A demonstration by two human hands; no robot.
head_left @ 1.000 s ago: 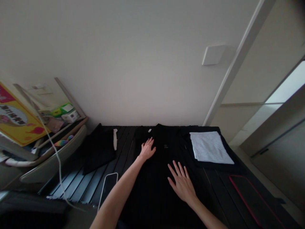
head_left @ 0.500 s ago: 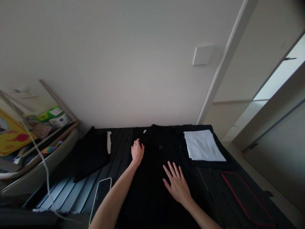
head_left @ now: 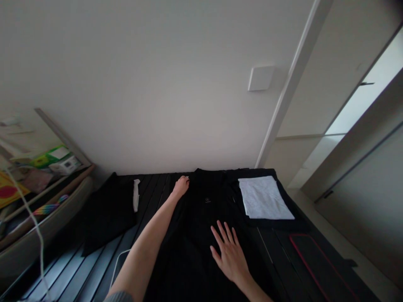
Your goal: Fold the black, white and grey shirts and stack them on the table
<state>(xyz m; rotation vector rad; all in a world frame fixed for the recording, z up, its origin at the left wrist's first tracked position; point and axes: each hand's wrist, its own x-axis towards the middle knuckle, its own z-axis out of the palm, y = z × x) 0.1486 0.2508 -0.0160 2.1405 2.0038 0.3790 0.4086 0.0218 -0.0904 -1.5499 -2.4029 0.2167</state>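
Observation:
A black shirt [head_left: 201, 235] with a small chest logo lies spread on the dark slatted table in front of me. My left hand [head_left: 181, 186] reaches to its far left part, fingers closed on the cloth. A bit of a small white tag shows at those fingertips; the rest of it is covered. My right hand [head_left: 231, 253] lies flat on the lower middle of the shirt, fingers spread and holding nothing.
Folded light grey cloth [head_left: 266, 198] rests on black cloth at the right. A red-edged phone-like slab [head_left: 317, 262] lies nearer. To the left are folded black cloth [head_left: 110, 214], a white cable [head_left: 37, 228] and a bin of goods [head_left: 74, 197]. The wall [head_left: 157, 105] rises behind.
My left hand has moved farther up to the white tag and closed there. My right hand stays flat on the shirt. The view has shifted slightly.

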